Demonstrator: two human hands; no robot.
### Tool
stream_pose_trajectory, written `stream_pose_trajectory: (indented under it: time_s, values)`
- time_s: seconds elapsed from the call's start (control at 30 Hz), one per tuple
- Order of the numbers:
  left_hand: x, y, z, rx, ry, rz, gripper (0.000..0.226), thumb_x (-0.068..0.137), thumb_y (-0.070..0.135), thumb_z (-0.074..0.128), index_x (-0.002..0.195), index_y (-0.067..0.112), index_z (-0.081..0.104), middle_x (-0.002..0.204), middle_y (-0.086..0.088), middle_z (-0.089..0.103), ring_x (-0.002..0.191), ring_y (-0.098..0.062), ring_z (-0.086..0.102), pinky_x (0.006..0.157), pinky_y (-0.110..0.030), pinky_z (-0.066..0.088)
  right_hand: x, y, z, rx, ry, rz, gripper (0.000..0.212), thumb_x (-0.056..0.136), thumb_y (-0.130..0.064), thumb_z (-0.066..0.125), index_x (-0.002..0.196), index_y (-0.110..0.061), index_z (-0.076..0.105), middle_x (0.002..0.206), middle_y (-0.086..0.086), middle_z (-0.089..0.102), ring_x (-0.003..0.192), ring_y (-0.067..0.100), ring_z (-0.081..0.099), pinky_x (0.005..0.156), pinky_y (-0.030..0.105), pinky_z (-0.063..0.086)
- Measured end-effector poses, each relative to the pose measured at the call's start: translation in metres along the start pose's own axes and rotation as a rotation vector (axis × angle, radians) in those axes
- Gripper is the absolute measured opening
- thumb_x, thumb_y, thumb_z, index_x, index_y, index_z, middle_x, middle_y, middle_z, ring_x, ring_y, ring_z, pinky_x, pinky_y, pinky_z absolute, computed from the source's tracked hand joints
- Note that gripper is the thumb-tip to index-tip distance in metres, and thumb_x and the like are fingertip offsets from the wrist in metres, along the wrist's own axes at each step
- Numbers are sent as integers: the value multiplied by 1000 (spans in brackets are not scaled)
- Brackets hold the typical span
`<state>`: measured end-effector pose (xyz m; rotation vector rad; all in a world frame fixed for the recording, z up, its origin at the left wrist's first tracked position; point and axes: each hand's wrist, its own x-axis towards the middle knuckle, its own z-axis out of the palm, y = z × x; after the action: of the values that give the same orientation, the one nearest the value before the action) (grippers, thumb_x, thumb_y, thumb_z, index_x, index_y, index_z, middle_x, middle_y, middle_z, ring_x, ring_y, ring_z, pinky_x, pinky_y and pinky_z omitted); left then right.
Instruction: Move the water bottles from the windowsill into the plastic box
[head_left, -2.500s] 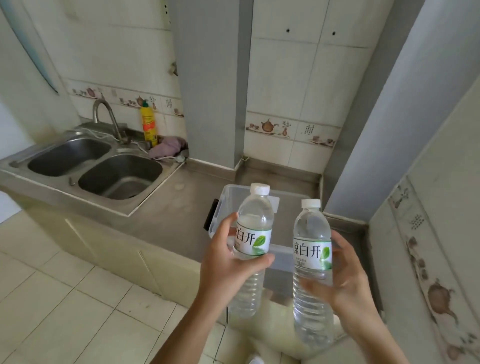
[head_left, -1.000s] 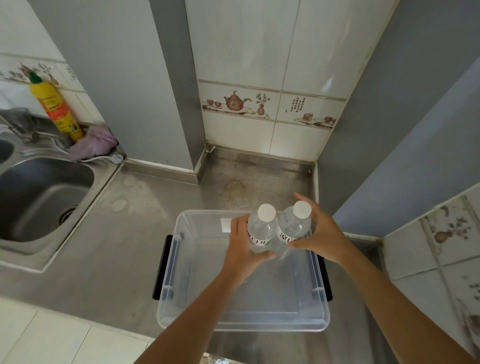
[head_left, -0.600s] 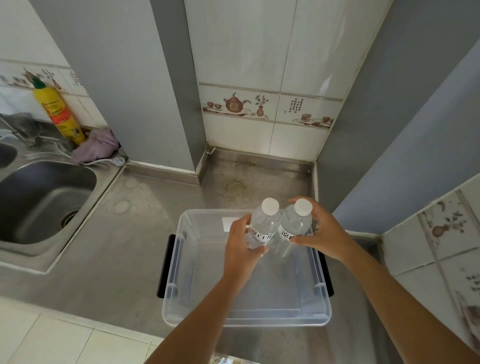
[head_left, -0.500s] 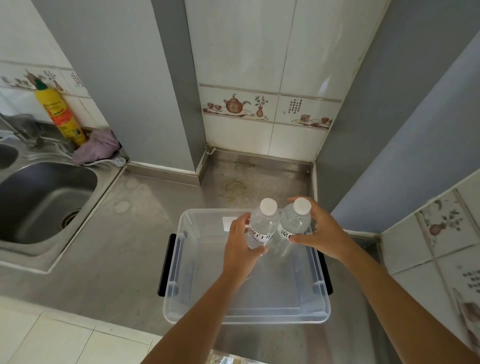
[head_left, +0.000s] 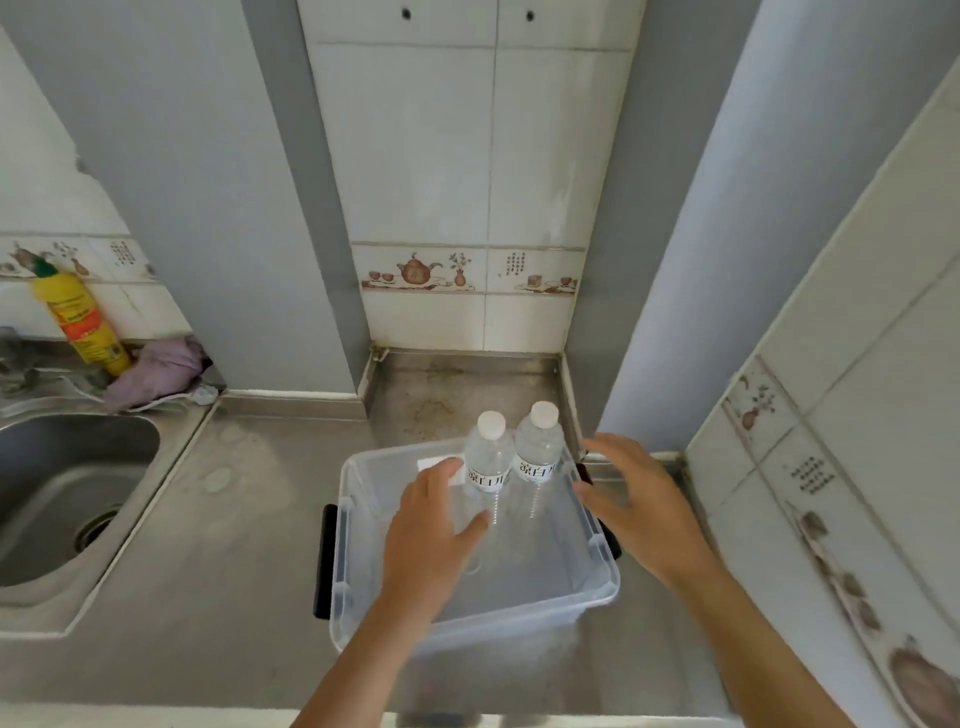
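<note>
A: Between the hands: two clear plastic water bottles, white caps, white labels with dark characters, upright, side by side, inside the translucent plastic box with black handles.

B: Left hand: fingers spread, released, just beside the nearer bottle. Right hand: spread, empty, clear of both bottles.

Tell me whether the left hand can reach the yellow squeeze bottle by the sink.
Probably yes: the left hand is open, and bare steel counter lies between it and the yellow bottle, though it's a long stretch leftward.
</note>
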<state>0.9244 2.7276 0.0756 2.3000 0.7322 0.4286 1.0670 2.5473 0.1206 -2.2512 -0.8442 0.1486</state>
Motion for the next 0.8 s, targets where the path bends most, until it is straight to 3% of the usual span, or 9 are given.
stream_pose_trajectory:
  time_s: [0.07, 0.17, 0.3, 0.4, 0.53, 0.63, 0.8]
  values:
    - [-9, 8, -7, 92, 10, 130, 59, 85, 37, 71, 137, 24, 47, 134, 8, 54, 126, -16, 47, 95, -30, 42, -29, -8, -3, -154, 91, -58, 43, 83, -25, 71, 124, -24, 58, 130, -6, 58, 119, 15, 53, 95, 26, 40]
    - [-21, 21, -19, 182, 2, 332, 61, 84, 38, 70, 138, 24, 47, 136, 6, 56, 126, -18, 52, 97, -32, 45, -69, -19, 0, -285, 249, -81, 54, 75, -20, 77, 124, -27, 54, 125, 2, 63, 115, 19, 53, 94, 39, 48]
    - [-38, 35, -36, 225, -18, 564, 62, 83, 36, 72, 139, 21, 49, 135, 2, 59, 121, -19, 58, 93, -34, 50, -126, -41, 6, -374, 330, 117, 46, 88, -46, 46, 128, -26, 52, 131, 4, 60, 117, 29, 58, 91, 51, 51]
    - [-55, 38, -37, 226, -71, 721, 63, 83, 39, 71, 139, 18, 51, 134, 1, 61, 120, -19, 60, 92, -34, 51, -176, -50, 15, -442, 316, 293, 57, 90, -54, 31, 138, -26, 45, 143, -3, 49, 131, 25, 45, 105, 50, 40]
    - [-85, 45, -25, 197, -198, 869, 64, 83, 40, 71, 139, 16, 51, 133, -1, 61, 118, -21, 60, 92, -36, 52, -241, -58, 24, -505, 297, 507, 60, 94, -57, 29, 148, -31, 26, 155, -5, 30, 144, 20, 24, 118, 46, 16]
    - [-115, 52, -11, 175, -299, 964, 68, 81, 41, 73, 139, 14, 52, 134, -6, 61, 119, -25, 61, 92, -43, 54, -291, -67, 24, -527, 352, 634, 63, 92, -61, 21, 147, -30, 29, 153, -3, 34, 143, 21, 28, 115, 50, 26]
    - [-162, 80, 18, 145, -414, 1121, 76, 73, 42, 80, 139, 14, 52, 134, -8, 62, 117, -27, 63, 90, -45, 56, -369, -75, 25, -576, 457, 896, 60, 92, -55, 25, 142, -25, 39, 148, 2, 43, 134, 27, 43, 105, 52, 39]
